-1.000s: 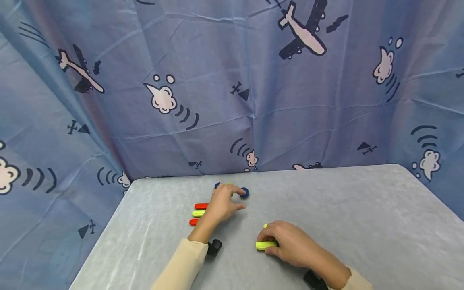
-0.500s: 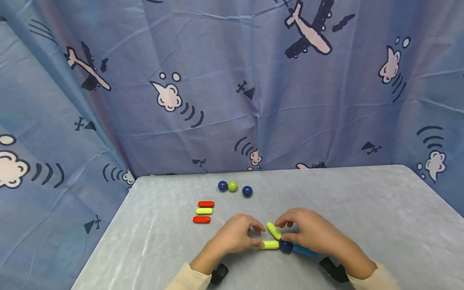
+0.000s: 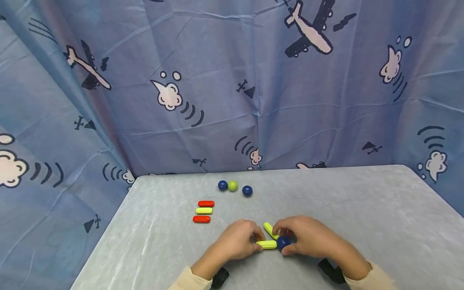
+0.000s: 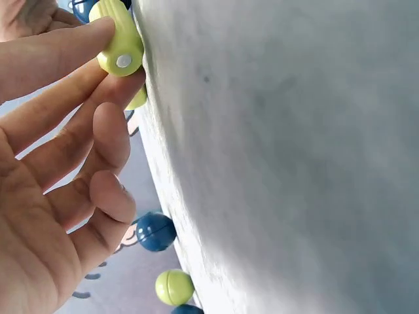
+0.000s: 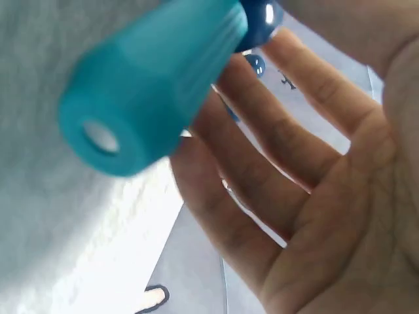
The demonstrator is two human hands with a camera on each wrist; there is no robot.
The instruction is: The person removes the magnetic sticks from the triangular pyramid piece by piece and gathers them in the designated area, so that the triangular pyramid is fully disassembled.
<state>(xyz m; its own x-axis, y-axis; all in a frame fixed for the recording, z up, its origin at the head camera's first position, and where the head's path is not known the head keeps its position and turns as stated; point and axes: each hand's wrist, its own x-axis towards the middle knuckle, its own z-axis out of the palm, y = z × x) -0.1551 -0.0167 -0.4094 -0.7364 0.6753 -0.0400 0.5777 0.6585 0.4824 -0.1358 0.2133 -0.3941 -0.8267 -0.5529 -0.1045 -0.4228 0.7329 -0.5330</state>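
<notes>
My left hand (image 3: pixel 239 241) pinches the outer end of a yellow-green magnetic stick (image 3: pixel 268 244) between thumb and fingers. The other end of that stick meets a dark blue ball (image 3: pixel 283 243). My right hand (image 3: pixel 309 238) grips this ball with thumb and fingertips. A second yellow-green stick (image 3: pixel 269 229) slants away from the ball toward the back, beside the right fingertips. In the right wrist view a teal stick (image 5: pixel 154 85) extends from the ball under the right palm; the head view hides it behind the hand.
Toward the back left lie a red stick (image 3: pixel 206 204), a yellow-green stick (image 3: pixel 204 210) and another red stick (image 3: pixel 201 219), roughly parallel. Behind them sit two blue balls (image 3: pixel 222 185) and a green ball (image 3: pixel 233 185). A patterned curtain (image 3: pixel 217 88) hangs beyond the grey table (image 3: pixel 344 201).
My left hand has come from the balls at the back to the yellow-green stick and taken hold of it. The right hand has shifted its hold onto the blue ball.
</notes>
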